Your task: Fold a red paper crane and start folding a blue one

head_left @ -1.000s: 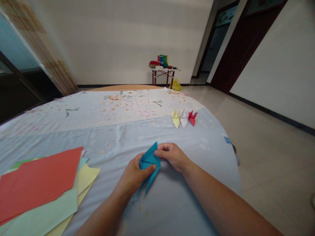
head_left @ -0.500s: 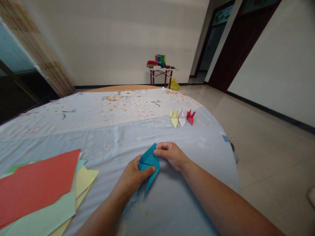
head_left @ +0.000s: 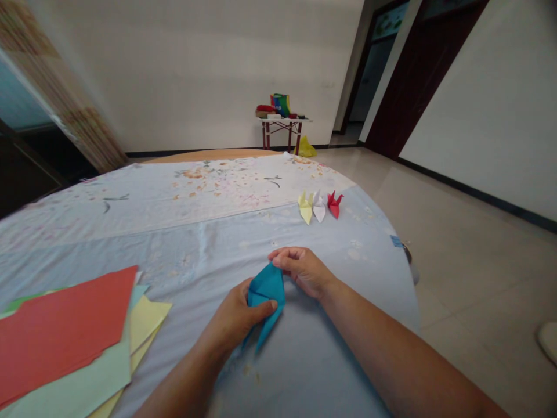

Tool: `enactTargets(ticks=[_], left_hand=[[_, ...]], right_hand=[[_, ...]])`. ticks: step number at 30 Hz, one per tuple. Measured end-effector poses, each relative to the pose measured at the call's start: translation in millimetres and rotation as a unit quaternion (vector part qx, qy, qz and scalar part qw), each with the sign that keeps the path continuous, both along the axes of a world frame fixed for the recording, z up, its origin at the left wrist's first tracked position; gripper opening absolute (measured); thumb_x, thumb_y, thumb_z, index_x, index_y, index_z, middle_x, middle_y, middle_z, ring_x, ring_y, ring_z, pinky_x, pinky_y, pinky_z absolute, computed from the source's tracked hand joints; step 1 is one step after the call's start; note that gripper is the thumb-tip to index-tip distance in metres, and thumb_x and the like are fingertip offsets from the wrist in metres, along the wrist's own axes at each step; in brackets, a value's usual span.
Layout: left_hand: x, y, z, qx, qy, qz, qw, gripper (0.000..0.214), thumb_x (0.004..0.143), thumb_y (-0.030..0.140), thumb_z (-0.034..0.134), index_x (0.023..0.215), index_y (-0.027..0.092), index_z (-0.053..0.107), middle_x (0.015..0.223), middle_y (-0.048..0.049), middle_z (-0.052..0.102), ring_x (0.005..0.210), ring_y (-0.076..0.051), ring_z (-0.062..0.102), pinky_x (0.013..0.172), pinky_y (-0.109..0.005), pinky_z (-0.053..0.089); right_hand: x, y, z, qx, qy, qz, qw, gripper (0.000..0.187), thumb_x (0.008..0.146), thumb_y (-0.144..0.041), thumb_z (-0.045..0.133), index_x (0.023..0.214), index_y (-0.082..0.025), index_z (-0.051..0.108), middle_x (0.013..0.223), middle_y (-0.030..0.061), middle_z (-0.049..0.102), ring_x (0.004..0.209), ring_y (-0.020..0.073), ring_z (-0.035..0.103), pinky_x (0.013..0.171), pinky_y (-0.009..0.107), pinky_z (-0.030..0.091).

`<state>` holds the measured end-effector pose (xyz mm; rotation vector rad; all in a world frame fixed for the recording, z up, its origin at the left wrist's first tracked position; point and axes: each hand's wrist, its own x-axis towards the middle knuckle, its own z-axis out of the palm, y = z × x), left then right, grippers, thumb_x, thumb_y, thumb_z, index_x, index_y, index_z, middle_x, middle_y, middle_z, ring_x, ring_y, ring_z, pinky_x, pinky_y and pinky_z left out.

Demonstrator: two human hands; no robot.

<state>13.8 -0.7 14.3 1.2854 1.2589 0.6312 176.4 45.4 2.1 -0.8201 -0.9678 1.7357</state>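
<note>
A blue folded paper [head_left: 268, 284], diamond-shaped with two narrow points at its lower end, is held just above the cloth between both hands. My left hand [head_left: 243, 310] grips its left side, thumb lying across the front and fingers hidden behind. At the top tip, my right hand [head_left: 302, 268] pinches the paper between thumb and fingers. Farther off to the right, a pale yellow paper crane [head_left: 306, 208], a white paper crane [head_left: 319, 206] and a red paper crane [head_left: 335, 204] stand in a row.
Sheets of coloured paper lie stacked at the left, with a red sheet [head_left: 69, 331] on top and pale green and yellow ones beneath. A flowered tablecloth [head_left: 209, 232] covers the round table. Against the far wall stands a small table [head_left: 285, 120] with a colourful bag [head_left: 280, 104].
My right hand has shifted its fingers onto the very tip of the blue paper, covering it. The left hand keeps its hold. The whole view has shifted slightly.
</note>
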Motion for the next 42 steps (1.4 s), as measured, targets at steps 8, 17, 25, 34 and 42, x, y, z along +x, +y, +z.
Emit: enactTargets(ticks=[8, 17, 25, 34, 42], left_hand=[[-2, 0, -1.5, 0.001, -0.005, -0.003, 1.000, 0.028, 0.064, 0.032, 0.067, 0.084, 0.016, 0.056, 0.066, 0.0035, 0.055, 0.060, -0.011, 0.048, 0.058, -0.022, 0.040], [-2, 0, -5.0, 0.013, -0.012, 0.022, 1.000, 0.033, 0.061, 0.032, 0.070, 0.088, 0.015, 0.061, 0.069, -0.0004, 0.064, 0.063, -0.015, 0.057, 0.060, -0.025, 0.045], [-4, 6, -8.5, 0.029, -0.081, 0.152, 0.985, 0.041, 0.062, 0.037, 0.070, 0.095, 0.014, 0.062, 0.081, -0.0040, 0.070, 0.069, -0.017, 0.063, 0.066, -0.027, 0.048], [2, 4, 4.8, -0.025, -0.240, 0.110, 0.964, 0.051, 0.075, 0.053, 0.051, 0.105, 0.013, 0.060, 0.089, -0.0091, 0.070, 0.080, -0.022, 0.064, 0.068, -0.031, 0.050], [-1, 8, 1.2, -0.047, -0.257, 0.110, 0.959, 0.046, 0.081, 0.048, 0.043, 0.110, 0.015, 0.058, 0.094, -0.0097, 0.069, 0.077, -0.022, 0.065, 0.064, -0.032, 0.051]], right_hand=[[0, 0, 0.8, 0.029, -0.040, -0.019, 0.999, 0.019, 0.058, -0.027, 0.077, 0.059, -0.013, 0.064, 0.084, 0.0020, 0.061, 0.071, 0.0099, 0.053, 0.072, 0.025, 0.039], [2, 7, -3.6, 0.001, -0.023, -0.094, 0.995, 0.025, 0.062, -0.034, 0.074, 0.069, -0.014, 0.061, 0.069, 0.0007, 0.058, 0.067, 0.0109, 0.053, 0.065, 0.025, 0.043], [-3, -3, 1.2, 0.044, -0.160, 0.034, 0.985, 0.039, 0.062, -0.040, 0.073, 0.088, -0.016, 0.056, 0.071, -0.0005, 0.057, 0.057, 0.0091, 0.052, 0.045, 0.018, 0.038], [-4, 1, -5.4, 0.075, -0.163, 0.012, 0.984, 0.030, 0.067, -0.041, 0.068, 0.074, -0.016, 0.053, 0.060, -0.0044, 0.054, 0.050, 0.0065, 0.047, 0.049, 0.020, 0.039], [-2, 1, -1.2, 0.074, -0.151, -0.004, 0.986, 0.029, 0.067, -0.041, 0.067, 0.072, -0.016, 0.053, 0.058, -0.0048, 0.053, 0.050, 0.0069, 0.046, 0.049, 0.020, 0.037]])
